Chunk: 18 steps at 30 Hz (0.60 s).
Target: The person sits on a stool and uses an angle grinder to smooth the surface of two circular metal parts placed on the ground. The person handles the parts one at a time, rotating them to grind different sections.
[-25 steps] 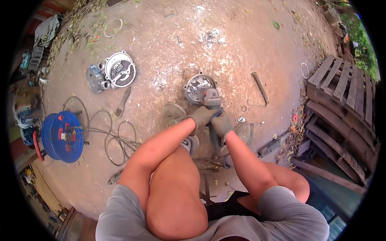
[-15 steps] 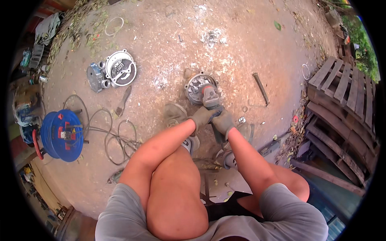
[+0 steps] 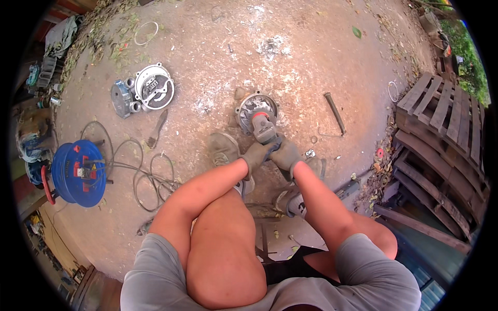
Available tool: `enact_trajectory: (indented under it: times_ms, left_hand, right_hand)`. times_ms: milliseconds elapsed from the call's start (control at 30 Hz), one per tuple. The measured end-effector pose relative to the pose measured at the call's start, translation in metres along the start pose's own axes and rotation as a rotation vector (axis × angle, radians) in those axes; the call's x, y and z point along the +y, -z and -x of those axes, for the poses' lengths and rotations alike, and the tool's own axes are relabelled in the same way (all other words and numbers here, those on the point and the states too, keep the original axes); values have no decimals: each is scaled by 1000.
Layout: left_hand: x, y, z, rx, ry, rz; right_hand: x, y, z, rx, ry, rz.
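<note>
In gloves, my left hand (image 3: 255, 155) and my right hand (image 3: 285, 154) are closed side by side around the body of a grey angle grinder (image 3: 263, 127). Its head, with an orange-red ring, reaches over a round metal housing (image 3: 274, 102) on the ground between my feet. Bolt lugs stick out from the housing rim, and the inside looks rough and silvery. The grinder's head covers the spot where it meets the metal, so contact cannot be made out. A stone-like lump (image 3: 240, 93) sits against the housing's far left side.
Left of me are a blue cable reel (image 3: 78, 179) with looped cable (image 3: 150, 179), a brush (image 3: 158, 128) and a second round housing (image 3: 165, 101) beside a grey metal part (image 3: 121, 98). To the right lie a long bolt-like bar (image 3: 334, 113) and stacked wooden pallets (image 3: 441, 101).
The grinder has shifted slightly left and toward me over the housing, and its body has turned a little. Both hands keep their hold. The whole view has moved slightly.
</note>
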<state>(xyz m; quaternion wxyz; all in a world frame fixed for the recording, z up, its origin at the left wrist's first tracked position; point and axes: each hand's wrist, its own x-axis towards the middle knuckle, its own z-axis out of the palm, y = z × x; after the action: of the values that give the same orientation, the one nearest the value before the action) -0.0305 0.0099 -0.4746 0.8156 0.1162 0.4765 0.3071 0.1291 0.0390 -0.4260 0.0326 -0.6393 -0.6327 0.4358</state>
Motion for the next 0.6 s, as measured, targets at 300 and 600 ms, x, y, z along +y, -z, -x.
enact_trajectory:
  times_ms: [300, 600]
  left_hand:
    - [21, -4, 11, 1, -196, -141]
    - [27, 3, 8, 85, -152, -90]
  right_hand:
    - [-20, 17, -5, -76, 51, -89]
    - [-27, 18, -28, -143, 119, -84]
